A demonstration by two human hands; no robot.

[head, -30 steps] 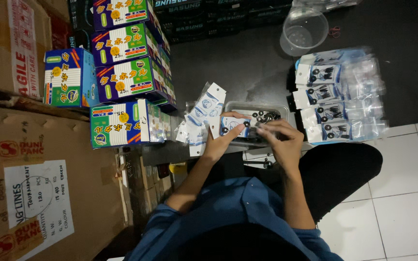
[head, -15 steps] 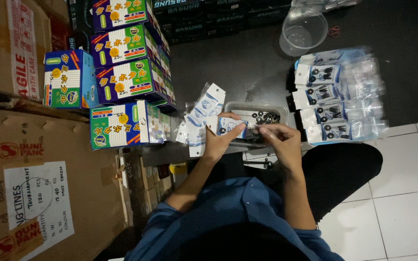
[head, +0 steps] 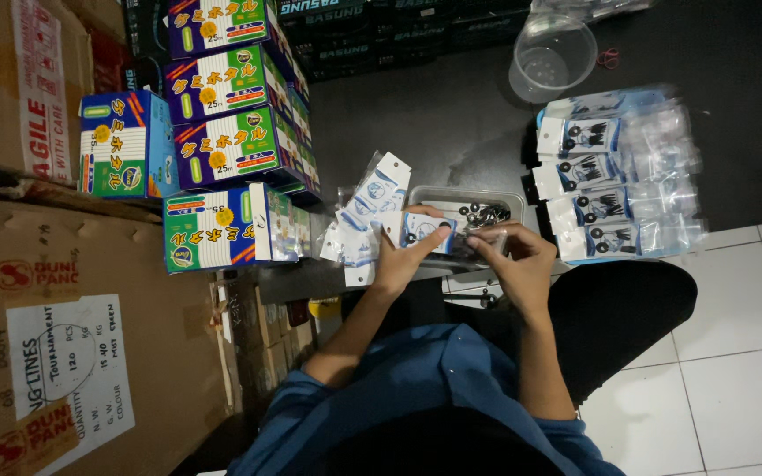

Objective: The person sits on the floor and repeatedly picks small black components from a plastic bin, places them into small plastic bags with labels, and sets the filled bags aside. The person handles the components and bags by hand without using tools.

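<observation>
Head view shows the left hand (head: pixel 399 256) gripping a blue-carded clear packet (head: pixel 425 231) at frame centre while the right hand (head: pixel 518 256) pinches its open end, finished packets (head: pixel 615 185) stacked upper right, empty ones (head: pixel 368 216) left remaining.

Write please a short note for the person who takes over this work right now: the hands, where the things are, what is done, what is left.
Left hand: holds a small clear packet with a blue-white card.
Right hand: fingers at the packet's open end, pinching something too small to tell.
Tray just beyond the hands: small black parts lie in it.
Empty packets: loose pile left of the tray.
Filled packets: overlapping rows on the right.
Clear cup: farther back, seems empty.
Done: the rows of filled packets.
Left: the packet in hand and the loose pile, apparently.
</observation>
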